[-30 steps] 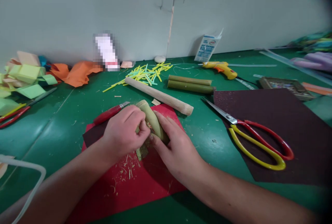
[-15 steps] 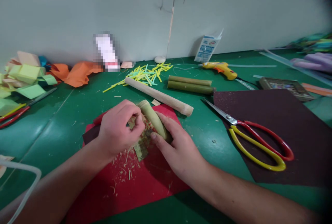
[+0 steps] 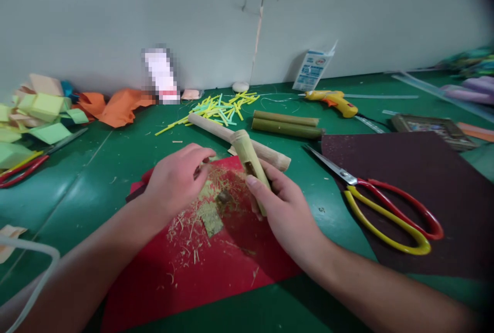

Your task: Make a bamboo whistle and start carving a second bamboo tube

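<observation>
My right hand (image 3: 283, 204) grips a short green bamboo piece (image 3: 248, 155) and holds it tilted up off the red sheet (image 3: 216, 266). A cut-out notch shows on the bamboo's side. My left hand (image 3: 175, 178) hovers just left of it with fingers curled and pinched; whatever they hold is hidden. Fibrous shavings (image 3: 208, 204) and a flat green strip lie on the red sheet between both hands. The red knife handle (image 3: 148, 174) peeks out behind my left hand.
A long wooden stick (image 3: 216, 129), two bamboo tubes (image 3: 287, 124) and cut straw bits (image 3: 219, 109) lie behind. Red-and-yellow scissors (image 3: 386, 204) rest on dark sandpaper (image 3: 417, 168) at right. A glue gun (image 3: 334, 101) sits further back. Coloured paper (image 3: 42, 117) piles at left.
My right hand lifted the bamboo piece off the red sheet and tipped it upright. My left hand let go of it and drew left, leaving more shavings.
</observation>
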{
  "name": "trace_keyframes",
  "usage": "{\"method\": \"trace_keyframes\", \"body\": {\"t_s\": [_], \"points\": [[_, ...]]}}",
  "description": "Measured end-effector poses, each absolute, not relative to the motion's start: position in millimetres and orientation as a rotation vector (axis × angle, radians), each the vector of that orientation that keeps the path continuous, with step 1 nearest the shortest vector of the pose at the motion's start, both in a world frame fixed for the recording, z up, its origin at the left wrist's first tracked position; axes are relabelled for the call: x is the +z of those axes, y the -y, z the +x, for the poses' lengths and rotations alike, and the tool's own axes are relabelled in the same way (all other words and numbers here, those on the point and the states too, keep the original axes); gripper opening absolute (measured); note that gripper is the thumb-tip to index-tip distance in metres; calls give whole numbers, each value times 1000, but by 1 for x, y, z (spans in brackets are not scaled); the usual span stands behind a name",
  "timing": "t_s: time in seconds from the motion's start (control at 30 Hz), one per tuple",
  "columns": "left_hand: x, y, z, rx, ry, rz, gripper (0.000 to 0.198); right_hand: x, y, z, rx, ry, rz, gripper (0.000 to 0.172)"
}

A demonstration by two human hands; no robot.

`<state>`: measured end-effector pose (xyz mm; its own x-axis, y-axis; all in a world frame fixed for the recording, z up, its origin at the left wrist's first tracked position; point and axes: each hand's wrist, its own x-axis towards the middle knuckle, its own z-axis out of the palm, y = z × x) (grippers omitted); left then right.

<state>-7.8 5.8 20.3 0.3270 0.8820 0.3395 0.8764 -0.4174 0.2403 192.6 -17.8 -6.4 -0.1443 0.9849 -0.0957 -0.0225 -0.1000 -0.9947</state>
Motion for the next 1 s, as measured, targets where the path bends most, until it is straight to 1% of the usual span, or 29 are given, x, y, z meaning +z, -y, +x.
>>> {"method": "trace_keyframes", "body": {"t_s": [0.07,0.17,0.33,0.4,0.47,0.53,0.63,0.8,0.87,0.9,1.0], "points": [[22,-4,-3,506,-1574,2508,18,-8,16,195,1401,1197,-1184,47],[24,-1,2,326,-1408,2488,15,-9,15,196,1401,1157,-1185,48],[18,-3,3,250,-1316,2461,19,-9,15,195,1419,1138,-1175,47],[14,-5,2,246,-1283,2452,16,-8,15,194,1431,1138,-1176,47],[12,-5,2,277,-1288,2421,9,-8,15,194,1427,1144,-1186,48],[13,-5,2,340,-1304,2354,3,-8,14,194,1416,1156,-1193,48],[20,-2,2,552,-1266,2260,4,-8,13,195,1421,1198,-1191,48],[25,3,0,1232,-1343,2402,5,-5,13,196,1370,1403,-1260,48],[23,3,-3,1410,-1369,2517,7,-5,14,198,1247,1553,-1355,42],[20,3,-5,1438,-1363,2591,11,-5,14,199,1133,1673,-1435,34],[12,0,-10,1360,-1270,2836,17,-6,14,202,806,1919,-1493,22]]}}
